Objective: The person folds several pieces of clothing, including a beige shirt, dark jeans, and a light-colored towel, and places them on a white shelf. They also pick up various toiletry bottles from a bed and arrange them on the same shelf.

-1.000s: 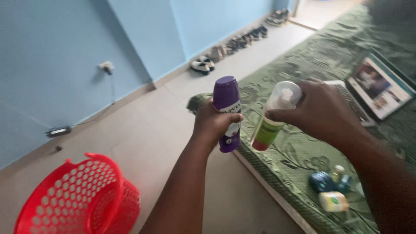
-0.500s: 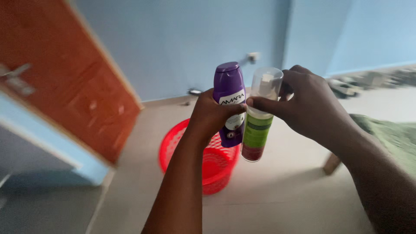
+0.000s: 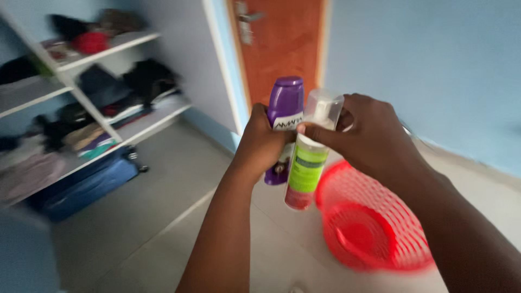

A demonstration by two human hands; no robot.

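Purple bottle [image 3: 284, 116] sits upright in my left hand [image 3: 262, 142], fingers wrapped tight round its middle. Just beside it, touching, a green-labelled spray bottle [image 3: 307, 163] with clear cap, my right hand [image 3: 367, 135] clamped on its neck, thumb across the front. Below the right fingers, on the tiled floor [image 3: 146, 217], a red mesh basket [image 3: 374, 228] lies tipped. Beyond the fingertips an orange door [image 3: 279, 49]. Far left of the left fingers, white shelves [image 3: 108, 46] with blurred clothes, blue suitcase [image 3: 87, 184] underneath. Nothing between hands and basket.
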